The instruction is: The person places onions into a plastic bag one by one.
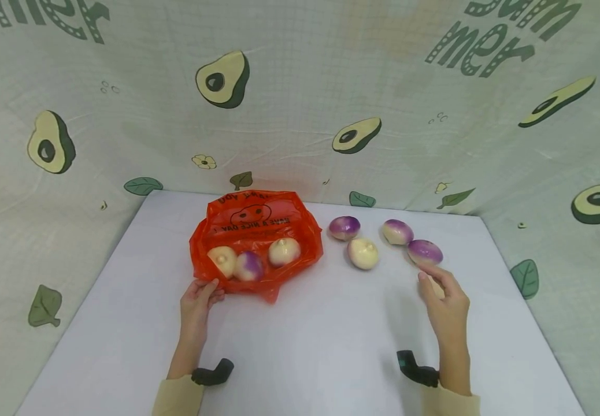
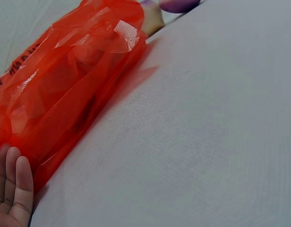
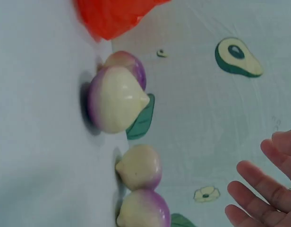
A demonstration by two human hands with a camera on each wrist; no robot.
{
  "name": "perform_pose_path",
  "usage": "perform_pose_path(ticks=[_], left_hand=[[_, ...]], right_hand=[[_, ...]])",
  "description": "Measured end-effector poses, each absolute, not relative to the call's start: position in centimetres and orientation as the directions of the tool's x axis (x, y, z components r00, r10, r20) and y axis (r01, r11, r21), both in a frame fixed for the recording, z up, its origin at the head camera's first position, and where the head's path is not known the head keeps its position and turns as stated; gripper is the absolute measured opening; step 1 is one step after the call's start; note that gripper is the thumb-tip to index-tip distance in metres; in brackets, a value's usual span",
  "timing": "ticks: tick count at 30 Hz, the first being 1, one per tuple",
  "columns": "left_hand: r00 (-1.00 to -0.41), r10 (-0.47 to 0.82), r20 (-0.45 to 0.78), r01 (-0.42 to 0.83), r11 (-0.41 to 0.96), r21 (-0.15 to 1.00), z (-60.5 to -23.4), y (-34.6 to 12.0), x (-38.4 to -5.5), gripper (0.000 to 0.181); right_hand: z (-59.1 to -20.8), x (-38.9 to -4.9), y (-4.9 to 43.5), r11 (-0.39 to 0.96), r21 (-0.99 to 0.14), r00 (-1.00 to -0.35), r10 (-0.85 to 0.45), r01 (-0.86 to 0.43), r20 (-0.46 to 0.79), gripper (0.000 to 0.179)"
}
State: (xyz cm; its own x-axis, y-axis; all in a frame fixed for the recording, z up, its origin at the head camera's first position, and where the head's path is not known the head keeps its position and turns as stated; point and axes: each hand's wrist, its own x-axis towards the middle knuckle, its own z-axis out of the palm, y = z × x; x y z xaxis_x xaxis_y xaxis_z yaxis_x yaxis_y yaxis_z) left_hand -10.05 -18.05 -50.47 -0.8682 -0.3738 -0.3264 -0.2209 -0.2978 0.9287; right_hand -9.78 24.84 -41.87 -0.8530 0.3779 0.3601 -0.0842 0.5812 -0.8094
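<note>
My left hand [image 1: 198, 297] pinches the near left rim of a red plastic bag [image 1: 250, 216]. The bag lies with its mouth spread, printed with dark lettering, and three purple-and-white turnips show inside, one a white-sided turnip [image 1: 284, 252]. In the left wrist view, fingers [image 2: 23, 182] lie against the red film. My right hand [image 1: 448, 303] hovers just in front of a purple turnip [image 1: 425, 252], its fingers loosely bent and holding nothing. Beside that one sits another turnip [image 1: 397, 231]. Nearer the bag are a pale turnip [image 3: 118, 99] and a purple turnip [image 1: 344, 227].
A white table [image 1: 326, 352] bears everything. Behind it and at its sides hangs a pale cloth [image 1: 289, 115] printed with avocados and leaves. Dark wrist straps [image 1: 211, 374] sit on both wrists.
</note>
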Motion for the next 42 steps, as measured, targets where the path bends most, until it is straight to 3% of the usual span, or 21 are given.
perform_pose_path(ticks=[7, 20, 33, 42], left_hand=[[-0.863, -0.372, -0.342, -0.235, -0.303, 0.924, -50.4, -18.0, -10.0, 0.027], [-0.857, -0.359, -0.370, -0.278, -0.283, 0.918, -50.2, -18.0, -10.0, 0.035], [-0.855, -0.367, -0.367, -0.261, -0.306, 0.915, -50.1, -18.1, -10.0, 0.031], [-0.863, -0.363, -0.350, -0.245, -0.305, 0.920, -50.2, -18.1, -10.0, 0.030]], right_hand=[[-42.9, -9.0, 26.9, 0.572, -0.811, -0.823, 0.515, 0.123, 0.239, 0.033], [-45.6, -8.7, 30.8, 0.576, -0.788, -0.835, 0.528, 0.217, 0.156, 0.047], [-47.2, -9.3, 32.5, 0.418, -0.806, -0.812, 0.569, 0.419, -0.126, 0.067], [-47.6, -9.7, 32.7, 0.289, -0.843, -0.795, 0.560, 0.454, -0.236, 0.083]])
